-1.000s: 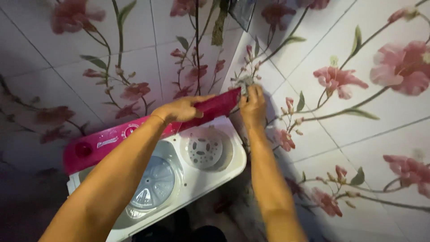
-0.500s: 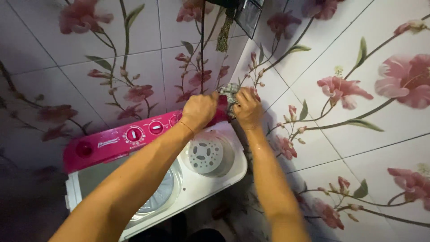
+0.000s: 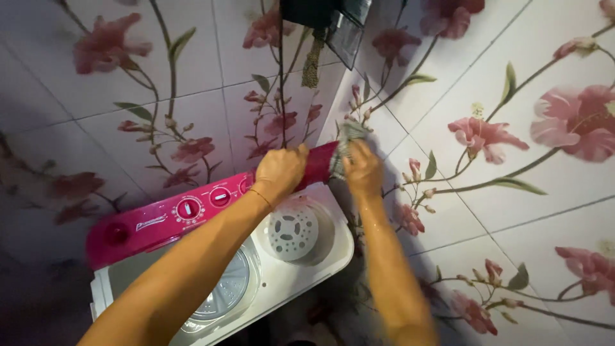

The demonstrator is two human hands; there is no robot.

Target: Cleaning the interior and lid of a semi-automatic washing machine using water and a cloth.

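A twin-tub washing machine (image 3: 301, 272) with a white top and a pink control panel (image 3: 186, 214) stands in the corner of a tiled room. My left hand (image 3: 280, 171) rests flat on the right end of the pink panel. My right hand (image 3: 360, 168) grips a grey-green cloth (image 3: 346, 142) pressed against that end of the panel, close to the wall. The round white spin-tub cover (image 3: 293, 230) and the clear wash-tub lid (image 3: 221, 295) lie below my arms.
White wall tiles with pink flowers (image 3: 487, 138) close in the corner behind and to the right. A dark box-like object (image 3: 327, 19) hangs on the wall above, with a cord (image 3: 280, 83) running down. The floor by the machine is dark and wet.
Both hands have stayed at the panel's right end; the right hand with the cloth shifted slightly up along the end. The view moved closer and a little lower.
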